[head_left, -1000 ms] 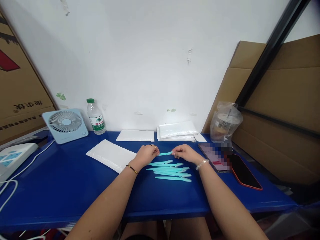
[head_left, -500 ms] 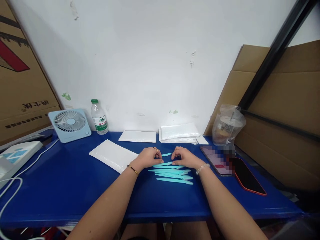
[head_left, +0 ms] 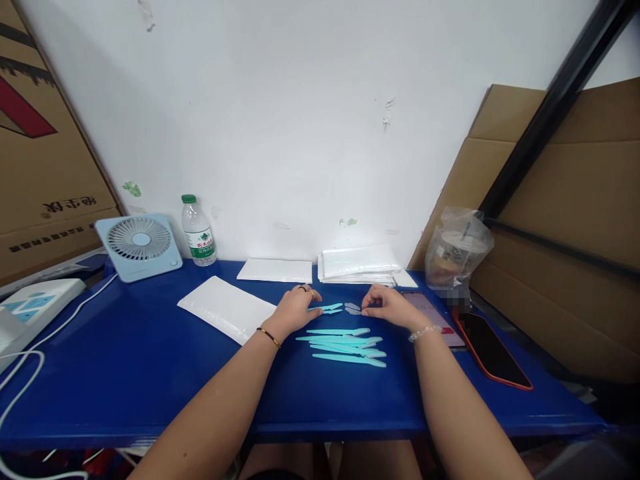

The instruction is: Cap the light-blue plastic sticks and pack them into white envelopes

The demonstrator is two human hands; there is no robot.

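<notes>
My left hand (head_left: 296,308) rests on the blue table (head_left: 150,373), its fingers pinched on the near ends of two short teal sticks (head_left: 327,309) that point right. Opposite it, my right hand (head_left: 387,307) is curled, its fingertips closed at small grey caps (head_left: 353,308) lying just off the sticks' tips. A loose pile of several long teal sticks (head_left: 345,343) lies on the table just in front of both hands.
A white padded envelope (head_left: 225,308) lies left of my left hand, with more white envelopes (head_left: 357,263) stacked at the wall. Two phones (head_left: 487,347) lie at the right beside a bagged drink cup (head_left: 453,250). At the back left stand a small fan (head_left: 139,245) and a water bottle (head_left: 199,231).
My hands came together over the pile, then my right hand drew away to the right. Small grey caps now show between my hands, off the teal sticks' tips.
</notes>
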